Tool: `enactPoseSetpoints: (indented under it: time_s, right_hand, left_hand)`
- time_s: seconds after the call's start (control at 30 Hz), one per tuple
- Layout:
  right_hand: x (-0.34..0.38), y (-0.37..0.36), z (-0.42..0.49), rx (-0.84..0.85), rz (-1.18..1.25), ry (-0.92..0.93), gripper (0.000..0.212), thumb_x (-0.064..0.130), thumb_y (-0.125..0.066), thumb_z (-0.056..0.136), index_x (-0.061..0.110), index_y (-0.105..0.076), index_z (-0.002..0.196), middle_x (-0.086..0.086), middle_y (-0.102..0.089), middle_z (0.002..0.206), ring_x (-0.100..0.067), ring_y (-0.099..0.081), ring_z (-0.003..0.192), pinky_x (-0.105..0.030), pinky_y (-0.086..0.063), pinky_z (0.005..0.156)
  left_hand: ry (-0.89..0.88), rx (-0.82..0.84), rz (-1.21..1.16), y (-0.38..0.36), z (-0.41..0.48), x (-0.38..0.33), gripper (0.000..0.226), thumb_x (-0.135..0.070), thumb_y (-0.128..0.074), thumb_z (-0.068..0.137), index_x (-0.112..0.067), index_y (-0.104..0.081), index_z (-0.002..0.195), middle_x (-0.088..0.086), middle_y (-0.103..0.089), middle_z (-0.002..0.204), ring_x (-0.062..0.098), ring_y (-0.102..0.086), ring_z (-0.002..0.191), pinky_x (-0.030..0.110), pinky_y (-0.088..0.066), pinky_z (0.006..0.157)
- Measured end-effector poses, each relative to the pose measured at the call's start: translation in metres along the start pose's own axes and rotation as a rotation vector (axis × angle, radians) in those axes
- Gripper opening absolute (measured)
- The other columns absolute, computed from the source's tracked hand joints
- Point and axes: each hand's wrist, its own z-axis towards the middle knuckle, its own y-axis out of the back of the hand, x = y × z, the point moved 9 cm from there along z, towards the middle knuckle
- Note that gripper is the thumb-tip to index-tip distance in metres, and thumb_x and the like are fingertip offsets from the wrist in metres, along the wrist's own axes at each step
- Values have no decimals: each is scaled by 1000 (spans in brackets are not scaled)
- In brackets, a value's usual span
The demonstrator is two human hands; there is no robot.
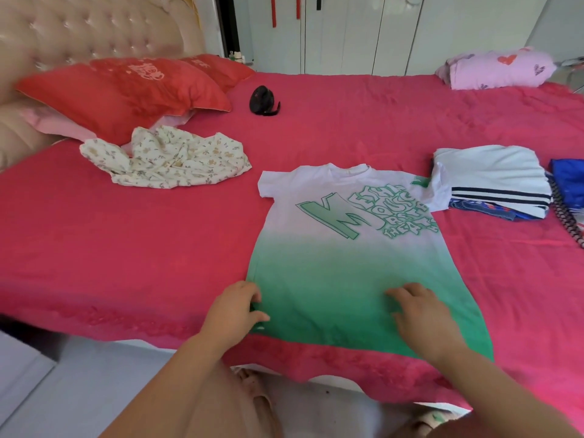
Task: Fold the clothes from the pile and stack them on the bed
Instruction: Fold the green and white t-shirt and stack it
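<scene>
Clearly legible: big green "M" on T-shirt [341, 267].

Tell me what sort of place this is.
Probably a home bedroom: a wide bed under a red sheet with a green T-shirt spread on it, a tufted headboard, red pillows, and pale wardrobe doors behind.

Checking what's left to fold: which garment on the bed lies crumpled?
The cream floral garment, bunched beside the red pillows. The green-and-white T-shirt is spread flat; the white striped garment is folded.
</scene>
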Motion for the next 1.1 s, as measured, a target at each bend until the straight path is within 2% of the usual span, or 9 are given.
enactPoseSetpoints:
  time_s: [0.13, 0.4, 0.5, 0.6, 0.67, 0.73, 0.87, 1.03, 1.1]
  right_hand:
    - [42, -24, -3, 79, -7, 117, 47, 23, -52, 87, 27, -44, 133, 0, -44, 131, -23, -43, 120, -32, -37, 101]
    - [42, -31, -7, 85, 3, 123, 50, 22, -56, 84, 29, -46, 133, 2, -44, 133, -21, -43, 123, -30, -35, 103]
    - [42, -31, -8, 95, 10, 119, 50, 23, -57, 84, 30, -46, 132, 3, -44, 133, -21, -43, 123, -30, -35, 103]
    - [42, -30, -8, 104, 5, 117, 50, 24, -56, 86, 31, -45, 134, 3, -43, 134, -20, -42, 124, -29, -35, 103]
    - [42, -31, -7, 118, -5, 116, 50, 24, -55, 86, 31, -44, 134, 3, -42, 134, -20, -42, 123, -29, -35, 103]
    - [42, -30, -6, 128, -20, 119, 50, 24, -54, 86, 32, -43, 134, 4, -42, 134, -19, -42, 123, -28, -35, 103]
    - [38, -26, -3, 103, 39, 108, 44, 19, -54, 87, 26, -50, 130, 0, -48, 129, -22, -46, 119, -30, -38, 100]
    - [9, -9, 3, -76, 59, 4, 46, 12, -79, 67, 17, -67, 111, -18, -65, 109, -39, -63, 97, -48, -54, 79]
    - [-7, -10, 5, -75, 52, -31, 49, 18, -78, 71, 19, -64, 118, -21, -60, 119, -43, -58, 108, -54, -51, 84]
  left_hand:
    - [-27, -4, 101, -19, -16, 2, 52, -33, -80, 64, -12, -48, 100, -1, -41, 106, 19, -43, 98, 30, -38, 82]
    - [57, -163, -127, -12, -19, 11, 22, 4, -55, 75, -7, -52, 94, 10, -58, 95, 24, -45, 85, 31, -26, 65]
    - [54, -227, -270, 2, -21, 19, 27, 8, -56, 72, -6, -59, 95, 7, -65, 93, 25, -56, 91, 32, -38, 72]
    - [-39, -242, -295, 15, -27, 23, 31, 0, -49, 71, -6, -70, 93, 8, -69, 92, 14, -57, 89, 23, -39, 79]
    - [-49, -203, -242, 20, -34, 30, 40, -6, -38, 64, -8, -72, 85, 7, -67, 90, 19, -57, 89, 25, -39, 77]
    - [29, -130, -73, 22, -39, 37, 45, -16, -33, 65, -11, -70, 90, 4, -63, 96, 25, -56, 96, 30, -42, 77]
    - [97, -7, 246, 23, -40, 30, 45, -35, -30, 64, -23, -67, 86, -9, -58, 98, 16, -50, 99, 29, -36, 76]
    - [81, -119, 127, 34, -21, 7, 45, -31, -32, 76, -19, -66, 101, -3, -63, 108, 21, -53, 103, 32, -43, 85]
    - [-36, -109, 101, 27, -3, -27, 43, -30, -34, 84, -17, -63, 113, 0, -62, 117, 22, -53, 110, 32, -42, 91]
